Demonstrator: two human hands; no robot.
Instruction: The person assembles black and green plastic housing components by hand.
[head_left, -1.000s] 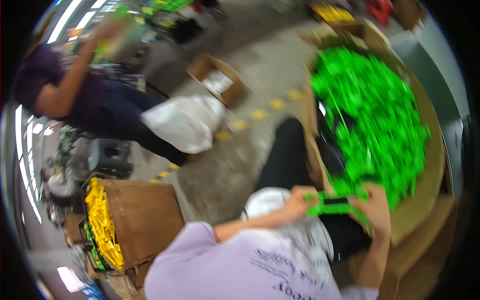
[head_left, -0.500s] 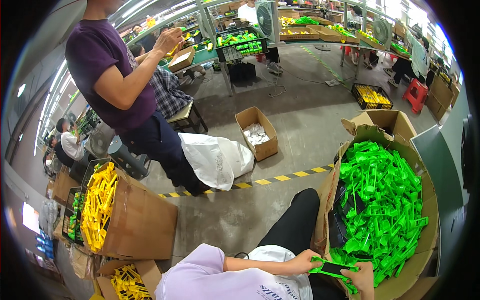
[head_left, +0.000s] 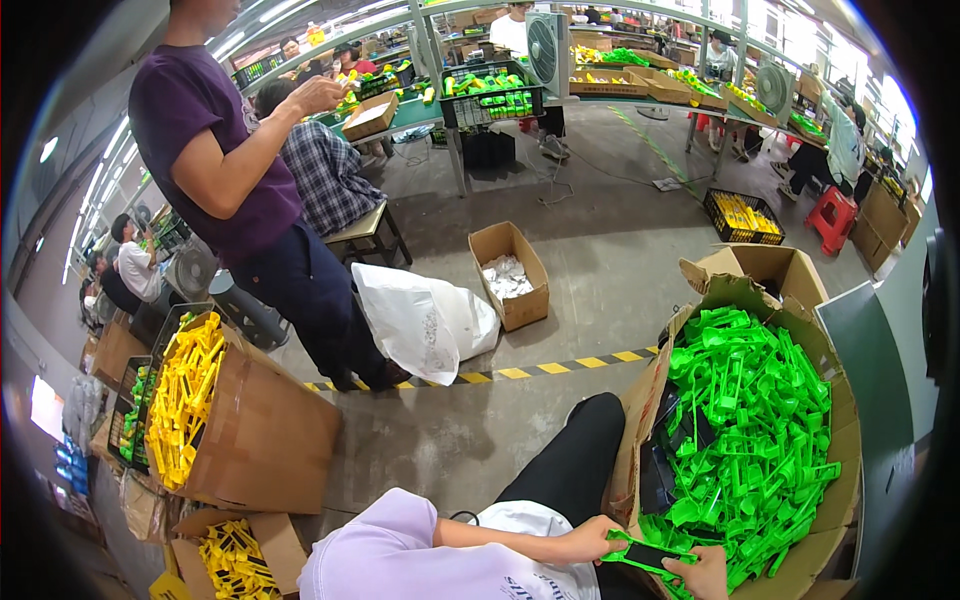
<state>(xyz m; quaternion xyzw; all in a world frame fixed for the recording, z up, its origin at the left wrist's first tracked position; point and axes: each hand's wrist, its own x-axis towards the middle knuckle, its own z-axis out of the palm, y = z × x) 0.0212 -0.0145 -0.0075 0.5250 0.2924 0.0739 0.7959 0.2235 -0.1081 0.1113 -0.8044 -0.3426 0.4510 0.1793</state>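
Observation:
My left hand and my right hand both grip one bright green plastic part with a dark middle, low in the view over my lap. It hangs at the near edge of a large cardboard box heaped with several identical green plastic parts. My left arm reaches out of a lavender sleeve; my black-trousered leg lies beside the box.
A person in a purple shirt stands at the left. Near them are a white plastic bag, a small open carton and a box of yellow parts. Yellow-black tape crosses the floor. Other workers sit at benches behind.
The view has swung and steadied, now showing more of the room. Both hands stay on the same green part at the box's near edge.

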